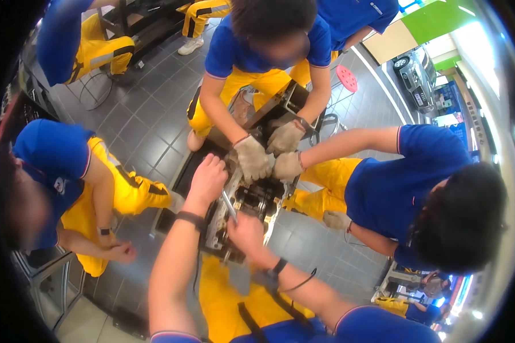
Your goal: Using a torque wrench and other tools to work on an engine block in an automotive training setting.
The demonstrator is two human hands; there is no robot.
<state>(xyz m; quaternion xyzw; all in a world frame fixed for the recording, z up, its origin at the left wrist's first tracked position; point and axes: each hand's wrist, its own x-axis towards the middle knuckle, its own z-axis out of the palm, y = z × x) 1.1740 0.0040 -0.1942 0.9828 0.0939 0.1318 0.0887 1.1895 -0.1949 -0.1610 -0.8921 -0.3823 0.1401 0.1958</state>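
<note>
An engine block [216, 233] lies in front of me with its inside exposed and dark metal parts [256, 197] showing. My right hand [248, 233] is closed round the near end of a silver wrench handle [229, 207], over the block. The handle slants away to the left, and its far end goes out of sight at my left hand [209, 176]. That hand's fingers are curled closed on it; the wrench's head is hidden. Just past my hands, gloved hands of a co-worker [253, 160] and another gloved hand [288, 166] from the right press on the block's far end.
One co-worker [263, 51] leans in opposite me, another [406, 194] from the right, whose second gloved hand [337, 220] hangs low. A person [51, 171] sits at the left. Metal frame legs [63, 286] stand at lower left. A red stool [346, 78] and a car [413, 77] are farther off.
</note>
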